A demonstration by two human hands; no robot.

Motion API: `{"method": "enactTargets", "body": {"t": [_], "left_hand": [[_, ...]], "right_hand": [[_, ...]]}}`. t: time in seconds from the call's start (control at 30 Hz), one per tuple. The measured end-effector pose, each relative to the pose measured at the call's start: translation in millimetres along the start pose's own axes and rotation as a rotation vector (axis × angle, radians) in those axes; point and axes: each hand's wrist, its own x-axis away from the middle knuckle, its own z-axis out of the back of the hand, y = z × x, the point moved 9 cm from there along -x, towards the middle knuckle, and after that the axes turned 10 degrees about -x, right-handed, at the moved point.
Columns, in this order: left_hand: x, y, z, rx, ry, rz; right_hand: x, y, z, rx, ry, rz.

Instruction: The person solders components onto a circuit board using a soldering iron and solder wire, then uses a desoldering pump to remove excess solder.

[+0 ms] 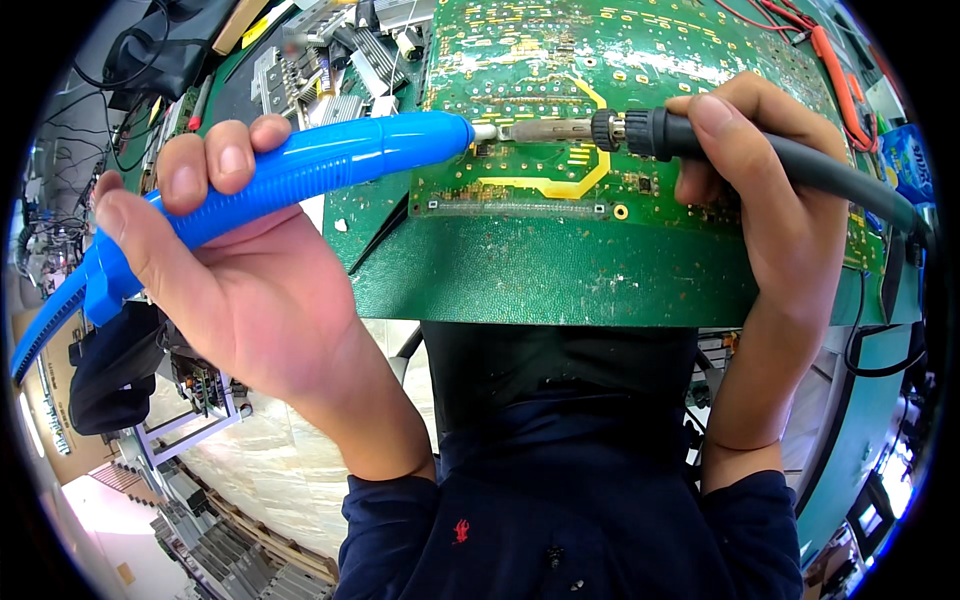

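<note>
A large green circuit board (520, 85) with gold traces lies on the green mat (520, 270). My left hand (240, 240) is closed around a blue desoldering pump (330, 165), its white nozzle pointing right over the board. In my right hand (750, 150) is a soldering iron (690, 135) with a black grip and grey cable, its tip pointing left. The iron's tip and the pump's nozzle meet, or nearly so, above the board; I cannot tell whether either touches it.
Loose metal heatsinks and parts (345, 75) are heaped at the back left. A red-orange probe (840, 90) with red wires lies at the far right, near a blue packet (905, 165). The mat's front edge runs just before my body.
</note>
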Motion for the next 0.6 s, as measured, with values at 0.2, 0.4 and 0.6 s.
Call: {"method": "enactTargets", "body": {"t": [0.2, 0.4, 0.6], "left_hand": [[-6.7, -2.8, 1.5, -0.049, 0.099, -0.035], [-15.7, -4.0, -0.1, -0.099, 0.166, -0.055], [-18.6, -7.6, 3.7, -0.08, 0.202, -0.053]], "right_hand": [[-1.0, 0.6, -0.5, 0.0, -0.019, -0.005], [-1.6, 2.5, -0.6, -0.016, -0.041, -0.003], [-1.2, 1.3, -1.2, -0.021, -0.013, -0.022]]}}
